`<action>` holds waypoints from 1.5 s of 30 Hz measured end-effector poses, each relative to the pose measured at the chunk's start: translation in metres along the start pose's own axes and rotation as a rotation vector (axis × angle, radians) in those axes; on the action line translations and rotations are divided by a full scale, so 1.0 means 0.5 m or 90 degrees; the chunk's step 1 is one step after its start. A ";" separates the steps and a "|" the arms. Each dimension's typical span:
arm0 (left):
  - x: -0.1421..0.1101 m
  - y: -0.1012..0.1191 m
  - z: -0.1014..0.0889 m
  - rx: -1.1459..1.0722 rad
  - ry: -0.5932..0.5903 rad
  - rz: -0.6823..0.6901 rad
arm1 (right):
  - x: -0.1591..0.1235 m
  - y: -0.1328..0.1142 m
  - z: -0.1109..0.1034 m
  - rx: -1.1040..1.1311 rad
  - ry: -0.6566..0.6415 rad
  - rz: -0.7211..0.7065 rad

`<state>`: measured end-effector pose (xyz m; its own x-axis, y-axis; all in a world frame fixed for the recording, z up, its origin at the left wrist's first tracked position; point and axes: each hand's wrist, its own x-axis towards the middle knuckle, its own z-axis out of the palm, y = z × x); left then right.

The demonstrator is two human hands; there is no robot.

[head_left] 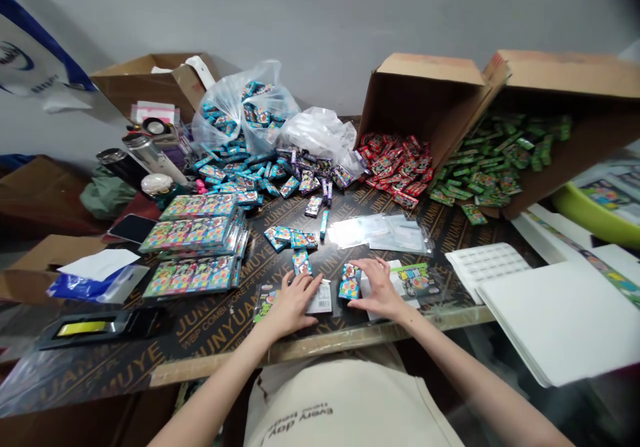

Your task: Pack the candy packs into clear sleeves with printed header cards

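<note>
Packets in blue wrappers (349, 282) lie at the table's near edge, touching the fingertips of our right hand (379, 289), which rests flat and open on a clear sleeve with a printed card (415, 279). At nine o'clock from them our left hand (293, 302) presses, fingers spread, on another clear sleeve (320, 297). At twelve o'clock lie loose blue packets (290, 238) (a small cluster) and empty clear sleeves (383, 232). At ten o'clock we see stacked filled cards (196, 244); at two o'clock, tipped boxes spill red packets (397, 160) and green packets (487, 167).
</note>
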<state>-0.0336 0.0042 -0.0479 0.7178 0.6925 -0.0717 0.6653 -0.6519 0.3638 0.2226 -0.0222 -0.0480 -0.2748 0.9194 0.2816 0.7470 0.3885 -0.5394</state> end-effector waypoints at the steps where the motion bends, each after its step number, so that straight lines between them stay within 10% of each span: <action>1: 0.002 0.003 0.001 0.006 0.025 -0.009 | -0.005 -0.002 0.007 -0.001 -0.007 -0.002; 11: 0.011 0.020 -0.021 -0.104 0.133 -0.017 | 0.028 -0.017 0.008 0.196 -0.104 -0.024; 18: 0.025 0.022 0.002 -0.199 0.189 -0.113 | 0.050 -0.030 0.017 0.175 -0.025 -0.012; 23: 0.055 0.021 0.026 -0.177 0.154 -0.138 | 0.205 -0.004 0.021 0.053 0.099 0.047; 28: 0.078 -0.020 0.005 -0.070 0.147 -0.154 | 0.423 0.026 0.054 -0.077 -0.089 0.060; 33: 0.065 -0.054 -0.014 -0.004 0.154 -0.189 | 0.512 0.021 0.085 -0.063 -0.116 0.079; 38: 0.026 -0.016 -0.004 -0.057 0.212 -0.246 | 0.461 -0.007 0.061 0.061 -0.124 0.071; 42: 0.033 0.008 -0.046 -0.319 0.387 -0.294 | 0.325 -0.031 0.031 0.587 -0.373 0.141; 45: 0.063 0.014 -0.076 -0.628 0.336 -0.272 | 0.226 -0.044 0.017 0.778 -0.557 0.285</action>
<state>-0.0141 0.0332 -0.0121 0.1508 0.9871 -0.0540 0.2191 0.0199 0.9755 0.1698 0.0737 -0.0107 -0.7497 0.5502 -0.3677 0.0563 -0.5006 -0.8638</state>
